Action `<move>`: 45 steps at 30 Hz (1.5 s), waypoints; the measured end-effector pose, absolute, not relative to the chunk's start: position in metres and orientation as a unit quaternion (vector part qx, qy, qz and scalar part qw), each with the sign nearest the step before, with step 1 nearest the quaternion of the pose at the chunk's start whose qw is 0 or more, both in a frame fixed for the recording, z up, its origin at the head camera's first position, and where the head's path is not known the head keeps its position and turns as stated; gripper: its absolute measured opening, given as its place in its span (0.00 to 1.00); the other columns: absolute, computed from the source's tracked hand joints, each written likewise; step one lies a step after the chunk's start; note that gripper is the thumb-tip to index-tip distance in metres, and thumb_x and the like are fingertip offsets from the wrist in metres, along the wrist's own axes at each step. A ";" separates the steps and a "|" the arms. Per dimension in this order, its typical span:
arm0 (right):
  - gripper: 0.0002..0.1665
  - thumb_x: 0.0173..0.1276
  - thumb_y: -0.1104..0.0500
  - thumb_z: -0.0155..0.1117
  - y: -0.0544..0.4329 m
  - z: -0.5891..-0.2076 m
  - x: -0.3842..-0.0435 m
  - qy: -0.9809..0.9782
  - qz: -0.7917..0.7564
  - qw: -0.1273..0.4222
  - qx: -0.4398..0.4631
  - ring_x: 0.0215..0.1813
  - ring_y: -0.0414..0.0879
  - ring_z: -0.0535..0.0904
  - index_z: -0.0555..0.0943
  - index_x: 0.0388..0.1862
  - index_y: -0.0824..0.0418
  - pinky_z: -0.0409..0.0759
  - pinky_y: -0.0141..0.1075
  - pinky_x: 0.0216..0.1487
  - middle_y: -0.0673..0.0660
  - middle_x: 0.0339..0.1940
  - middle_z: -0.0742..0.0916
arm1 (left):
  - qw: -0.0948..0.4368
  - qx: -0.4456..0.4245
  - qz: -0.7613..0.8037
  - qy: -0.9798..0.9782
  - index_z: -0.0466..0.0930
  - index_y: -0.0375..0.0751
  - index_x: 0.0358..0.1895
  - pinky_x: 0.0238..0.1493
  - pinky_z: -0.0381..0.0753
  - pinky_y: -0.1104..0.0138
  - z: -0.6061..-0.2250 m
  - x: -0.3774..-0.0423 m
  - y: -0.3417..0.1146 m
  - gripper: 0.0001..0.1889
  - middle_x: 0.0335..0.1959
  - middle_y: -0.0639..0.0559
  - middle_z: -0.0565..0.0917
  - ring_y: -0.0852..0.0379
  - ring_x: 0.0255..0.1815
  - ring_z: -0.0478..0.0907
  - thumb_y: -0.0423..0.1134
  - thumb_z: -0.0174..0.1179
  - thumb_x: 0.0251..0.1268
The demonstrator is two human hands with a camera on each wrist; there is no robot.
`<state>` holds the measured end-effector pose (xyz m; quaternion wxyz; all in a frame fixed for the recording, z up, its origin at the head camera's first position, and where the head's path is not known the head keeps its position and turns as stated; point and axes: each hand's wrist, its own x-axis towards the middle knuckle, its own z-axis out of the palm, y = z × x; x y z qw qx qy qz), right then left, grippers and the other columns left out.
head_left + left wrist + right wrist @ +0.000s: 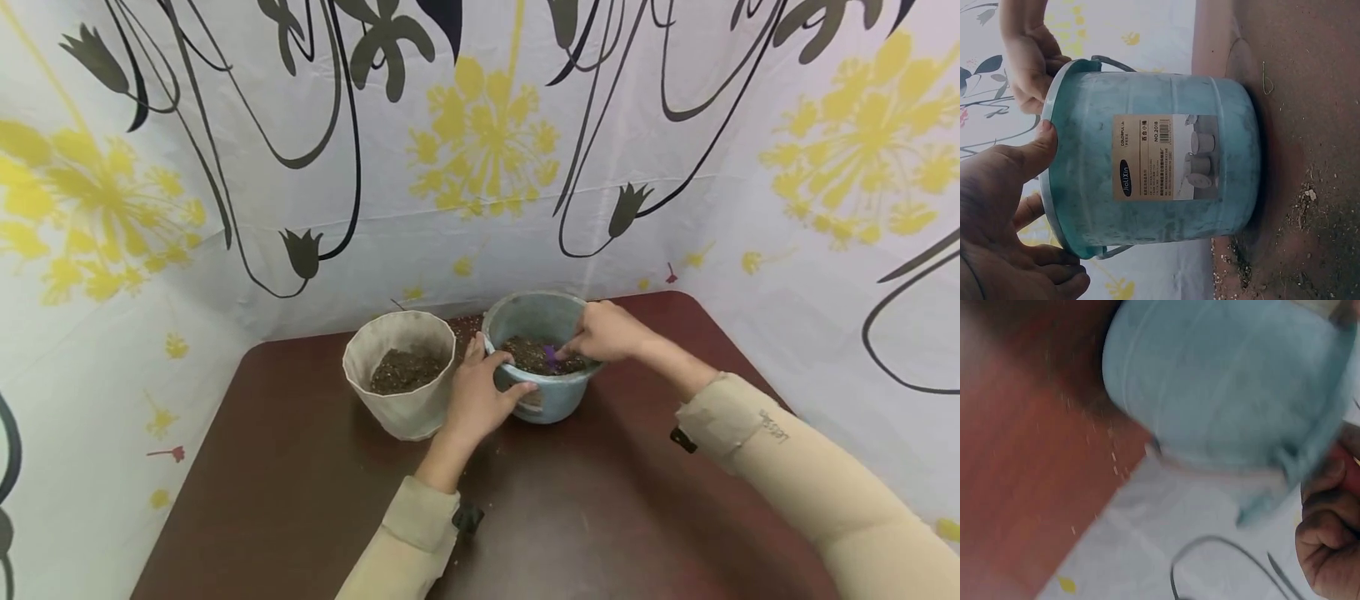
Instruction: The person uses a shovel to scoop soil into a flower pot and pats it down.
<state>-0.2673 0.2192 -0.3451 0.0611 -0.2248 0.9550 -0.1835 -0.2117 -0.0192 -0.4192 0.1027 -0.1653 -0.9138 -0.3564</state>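
Note:
A blue-green plastic bucket with dark soil in it stands on the table; a paper label is on its side. My left hand grips the near-left part of its rim, fingers spread around the edge. Over the far-right rim, my right hand reaches in, fingers curled round a small hand tool whose purple end is at the soil. In the right wrist view, a red part shows in the right hand. The rest of the tool is hidden.
Left of the bucket stands a whitish faceted pot, partly filled with soil. Loose crumbs of soil lie on the dark red-brown table. A patterned cloth hangs close behind and along both sides.

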 end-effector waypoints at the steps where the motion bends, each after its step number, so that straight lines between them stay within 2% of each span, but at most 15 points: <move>1: 0.12 0.65 0.56 0.72 0.218 -0.346 -0.268 0.954 -0.190 0.060 -0.226 0.12 0.35 0.54 0.92 0.21 0.51 0.58 0.30 0.17 0.43 0.04 0.74 | 0.104 -0.165 -0.358 -0.913 0.85 0.44 0.52 0.73 0.64 0.47 -0.419 -0.212 -0.019 0.27 0.76 0.27 0.58 0.36 0.79 0.54 0.59 0.72 0.57; 7: 0.17 0.67 0.57 0.70 0.218 -0.349 -0.268 0.950 -0.220 0.058 -0.213 0.13 0.36 0.48 0.90 0.17 0.54 0.53 0.30 0.17 0.43 0.03 0.67 | 0.102 -0.158 -0.358 -0.915 0.85 0.44 0.52 0.74 0.62 0.47 -0.416 -0.213 -0.021 0.26 0.76 0.28 0.58 0.38 0.80 0.53 0.58 0.73 0.57; 12: 0.11 0.70 0.55 0.68 0.223 -0.351 -0.265 0.949 -0.244 0.070 -0.185 0.13 0.36 0.47 0.93 0.30 0.50 0.53 0.30 0.17 0.47 0.03 0.72 | 0.096 -0.157 -0.352 -0.918 0.85 0.45 0.53 0.74 0.63 0.49 -0.418 -0.213 -0.019 0.27 0.77 0.29 0.58 0.40 0.80 0.53 0.60 0.72 0.57; 14: 0.10 0.71 0.54 0.68 0.227 -0.351 -0.263 0.950 -0.251 0.067 -0.175 0.13 0.36 0.47 0.93 0.31 0.49 0.54 0.30 0.17 0.47 0.04 0.74 | 0.093 -0.157 -0.351 -0.918 0.84 0.45 0.53 0.73 0.63 0.49 -0.418 -0.212 -0.018 0.27 0.77 0.29 0.58 0.41 0.80 0.52 0.60 0.72 0.58; 18: 0.23 0.70 0.49 0.70 0.236 -0.349 -0.258 0.951 -0.259 0.054 -0.159 0.15 0.37 0.47 0.87 0.14 0.53 0.53 0.31 0.18 0.43 0.03 0.66 | 0.081 -0.156 -0.356 -0.918 0.84 0.46 0.53 0.73 0.64 0.47 -0.419 -0.212 -0.016 0.27 0.78 0.31 0.57 0.42 0.81 0.51 0.60 0.71 0.58; 21: 0.26 0.69 0.46 0.70 0.244 -0.349 -0.253 0.949 -0.273 0.044 -0.150 0.16 0.38 0.47 0.83 0.11 0.52 0.52 0.32 0.18 0.41 0.05 0.61 | 0.077 -0.154 -0.363 -0.916 0.84 0.46 0.53 0.73 0.63 0.46 -0.419 -0.212 -0.015 0.26 0.79 0.32 0.56 0.41 0.81 0.50 0.60 0.71 0.58; 24: 0.18 0.70 0.45 0.69 0.252 -0.352 -0.249 0.944 -0.297 0.035 -0.140 0.16 0.37 0.48 0.92 0.23 0.49 0.52 0.31 0.18 0.41 0.06 0.62 | 0.081 -0.155 -0.370 -0.912 0.84 0.46 0.52 0.73 0.63 0.45 -0.420 -0.212 -0.016 0.26 0.79 0.32 0.56 0.41 0.81 0.50 0.60 0.72 0.58; 26: 0.14 0.72 0.46 0.67 0.257 -0.355 -0.245 0.941 -0.312 0.029 -0.131 0.16 0.37 0.48 0.93 0.31 0.48 0.52 0.31 0.18 0.41 0.07 0.62 | 0.084 -0.155 -0.374 -0.911 0.84 0.46 0.51 0.73 0.63 0.44 -0.421 -0.212 -0.016 0.26 0.79 0.32 0.56 0.40 0.81 0.50 0.60 0.72 0.57; 28: 0.13 0.73 0.48 0.66 0.262 -0.359 -0.240 0.938 -0.322 0.019 -0.124 0.16 0.38 0.55 0.93 0.38 0.53 0.58 0.32 0.19 0.43 0.10 0.72 | 0.082 -0.152 -0.377 -0.910 0.84 0.45 0.51 0.72 0.63 0.44 -0.420 -0.211 -0.017 0.26 0.79 0.33 0.56 0.40 0.81 0.51 0.59 0.72 0.58; 31: 0.16 0.74 0.51 0.65 0.266 -0.362 -0.231 0.935 -0.335 0.002 -0.114 0.24 0.41 0.75 0.91 0.45 0.61 0.71 0.34 0.27 0.51 0.26 0.88 | 0.078 -0.146 -0.377 -0.911 0.84 0.46 0.52 0.71 0.64 0.43 -0.420 -0.210 -0.017 0.26 0.79 0.33 0.56 0.40 0.81 0.50 0.59 0.72 0.58; 33: 0.18 0.74 0.52 0.65 0.267 -0.364 -0.226 0.932 -0.346 -0.006 -0.109 0.34 0.45 0.82 0.88 0.52 0.64 0.75 0.37 0.33 0.59 0.41 0.91 | 0.076 -0.143 -0.375 -0.913 0.84 0.46 0.53 0.71 0.64 0.42 -0.420 -0.209 -0.017 0.26 0.79 0.34 0.56 0.40 0.81 0.50 0.59 0.72 0.58; 35: 0.18 0.74 0.54 0.64 0.267 -0.365 -0.222 0.930 -0.354 -0.011 -0.100 0.35 0.46 0.82 0.87 0.54 0.65 0.74 0.37 0.33 0.61 0.45 0.90 | 0.077 -0.142 -0.372 -0.914 0.84 0.46 0.53 0.71 0.64 0.42 -0.421 -0.210 -0.017 0.26 0.79 0.34 0.56 0.40 0.81 0.50 0.59 0.72 0.59; 39: 0.19 0.73 0.56 0.65 0.266 -0.367 -0.219 0.929 -0.361 -0.019 -0.078 0.25 0.44 0.72 0.86 0.56 0.66 0.67 0.36 0.25 0.64 0.44 0.90 | 0.079 -0.145 -0.372 -0.913 0.84 0.45 0.54 0.72 0.63 0.42 -0.421 -0.210 -0.016 0.27 0.79 0.34 0.56 0.40 0.81 0.50 0.59 0.72 0.59; 45: 0.20 0.71 0.51 0.67 0.259 -0.370 -0.216 0.932 -0.355 -0.041 -0.057 0.31 0.46 0.79 0.88 0.53 0.64 0.75 0.38 0.31 0.63 0.44 0.90 | 0.081 -0.149 -0.377 -0.910 0.84 0.44 0.55 0.72 0.61 0.40 -0.422 -0.210 -0.016 0.28 0.79 0.33 0.56 0.35 0.80 0.51 0.60 0.72 0.58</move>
